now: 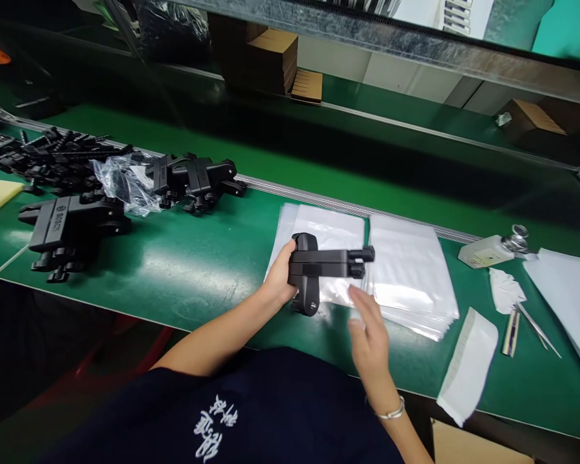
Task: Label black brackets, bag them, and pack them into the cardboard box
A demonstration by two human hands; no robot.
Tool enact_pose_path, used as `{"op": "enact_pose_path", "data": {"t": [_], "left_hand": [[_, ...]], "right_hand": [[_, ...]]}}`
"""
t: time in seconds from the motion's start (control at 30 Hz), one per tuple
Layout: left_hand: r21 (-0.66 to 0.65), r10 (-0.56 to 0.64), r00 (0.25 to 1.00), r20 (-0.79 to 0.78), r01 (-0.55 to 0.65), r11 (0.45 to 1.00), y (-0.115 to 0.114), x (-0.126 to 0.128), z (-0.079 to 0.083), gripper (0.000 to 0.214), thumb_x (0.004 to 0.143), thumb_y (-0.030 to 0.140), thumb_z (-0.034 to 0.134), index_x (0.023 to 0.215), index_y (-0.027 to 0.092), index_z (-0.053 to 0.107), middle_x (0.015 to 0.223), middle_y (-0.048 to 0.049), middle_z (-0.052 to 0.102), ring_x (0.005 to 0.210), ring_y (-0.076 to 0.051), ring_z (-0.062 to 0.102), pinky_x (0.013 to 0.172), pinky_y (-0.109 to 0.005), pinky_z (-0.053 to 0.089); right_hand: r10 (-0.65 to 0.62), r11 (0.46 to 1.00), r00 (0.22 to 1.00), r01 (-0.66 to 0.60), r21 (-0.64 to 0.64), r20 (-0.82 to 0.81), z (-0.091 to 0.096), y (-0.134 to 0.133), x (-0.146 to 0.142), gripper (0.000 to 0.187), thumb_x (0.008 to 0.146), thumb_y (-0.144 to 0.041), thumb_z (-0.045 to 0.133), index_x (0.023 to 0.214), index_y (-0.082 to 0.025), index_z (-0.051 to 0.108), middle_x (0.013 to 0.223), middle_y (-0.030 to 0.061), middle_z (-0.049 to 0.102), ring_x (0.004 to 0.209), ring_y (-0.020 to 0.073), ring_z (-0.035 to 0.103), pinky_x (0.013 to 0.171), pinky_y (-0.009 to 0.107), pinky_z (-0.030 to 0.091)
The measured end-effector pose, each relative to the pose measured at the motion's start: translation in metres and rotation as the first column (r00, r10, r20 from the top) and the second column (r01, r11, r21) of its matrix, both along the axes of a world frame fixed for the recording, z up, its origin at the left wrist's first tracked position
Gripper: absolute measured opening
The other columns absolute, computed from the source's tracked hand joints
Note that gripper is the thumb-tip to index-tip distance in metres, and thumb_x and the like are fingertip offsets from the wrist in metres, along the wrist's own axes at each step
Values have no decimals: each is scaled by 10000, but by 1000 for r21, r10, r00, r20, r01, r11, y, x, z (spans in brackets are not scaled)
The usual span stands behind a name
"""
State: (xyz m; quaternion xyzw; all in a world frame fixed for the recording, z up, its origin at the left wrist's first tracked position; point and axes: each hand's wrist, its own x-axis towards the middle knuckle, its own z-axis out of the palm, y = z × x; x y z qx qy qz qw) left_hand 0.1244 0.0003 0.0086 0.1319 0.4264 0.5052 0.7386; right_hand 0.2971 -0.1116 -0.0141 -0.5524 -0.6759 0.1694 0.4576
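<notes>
My left hand (281,274) is closed around the left end of a black plastic holder (321,267), held just above the green table. The holder's long arm points right, over two stacks of clear plastic bags (410,277). My right hand (370,332) hovers just below the holder's right end with fingers stretched out and slightly blurred, holding nothing. It is near the front edge of the bag stacks.
A pile of black plastic holders (72,222) and parts (193,177), one in a clear bag (125,183), lies at the left. At the right are a small bottle (493,248), tweezers (536,328), white sheets (468,364) and paper (570,290). Cardboard boxes (270,55) stand behind the conveyor belt (319,171).
</notes>
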Motion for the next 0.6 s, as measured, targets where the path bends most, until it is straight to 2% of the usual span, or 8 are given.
{"op": "enact_pose_path", "data": {"t": [0.1, 0.2, 0.3, 0.37, 0.4, 0.47, 0.53, 0.6], "left_hand": [[-147, 75, 993, 96, -60, 987, 9, 0, 5, 354, 881, 486, 534, 836, 157, 656, 639, -19, 691, 566, -172, 649, 638, -307, 552], [-166, 93, 988, 119, -73, 983, 10, -2, 5, 332, 875, 472, 548, 829, 162, 658, 638, -14, 697, 528, -162, 632, 575, -290, 535], [-159, 70, 993, 91, -55, 986, 6, 0, 1, 359, 853, 509, 577, 864, 163, 669, 653, -14, 699, 546, -164, 638, 578, -292, 534], [-97, 44, 998, 39, -40, 994, 0, 3, -1, 401, 828, 547, 605, 901, 159, 676, 698, -23, 710, 599, -176, 655, 621, -300, 540], [-20, 12, 1000, 2, -12, 1000, -5, 4, -1, 429, 811, 558, 629, 943, 154, 678, 762, -38, 725, 673, -191, 675, 666, -304, 542], [199, -106, 990, -97, 123, 972, -13, 4, 2, 530, 768, 559, 694, 1101, 149, 659, 986, -80, 733, 907, -232, 681, 798, -307, 524], [406, -276, 939, -206, 338, 849, -20, 1, 7, 708, 747, 540, 732, 1326, 177, 543, 1263, -113, 638, 1160, -267, 588, 933, -308, 465], [512, -439, 847, -301, 532, 675, -24, -4, 12, 859, 758, 513, 733, 1477, 225, 360, 1430, -119, 501, 1289, -285, 474, 960, -308, 436]], "right_hand": [[143, 971, 945, -192, 143, 295, -2, -6, -13, 351, 950, -238, 524, 1291, -292, 587, 1273, 63, 643, 1255, 243, 516, 1172, 537, 178], [130, 960, 939, -200, 197, 319, 1, -8, -17, 385, 932, -187, 545, 1299, -293, 582, 1246, 56, 659, 1238, 234, 529, 1186, 529, 154], [109, 982, 990, -122, 145, 92, 11, -7, -14, 426, 923, -249, 569, 1343, -314, 540, 1277, 59, 633, 1217, 243, 558, 1165, 532, 245], [46, 999, 964, -46, 5, -260, 16, -3, -11, 531, 903, -359, 603, 1410, -313, 454, 1346, 86, 575, 1217, 263, 568, 1097, 525, 374], [-8, 996, 893, -30, -78, -450, 17, 1, -9, 583, 881, -413, 627, 1420, -309, 431, 1342, 98, 572, 1193, 268, 587, 1043, 513, 440], [-129, 977, 673, -38, -208, -728, 16, 11, -5, 591, 833, -464, 675, 1364, -288, 482, 1226, 90, 637, 1073, 247, 652, 929, 468, 535], [-239, 953, 475, -53, -299, -847, 11, 20, -1, 441, 802, -453, 712, 1182, -252, 612, 1035, 48, 705, 919, 202, 688, 844, 404, 577], [-322, 929, 323, -75, -363, -890, 4, 25, 1, 335, 792, -476, 713, 1021, -235, 674, 938, 20, 729, 857, 180, 692, 816, 363, 586]]}}
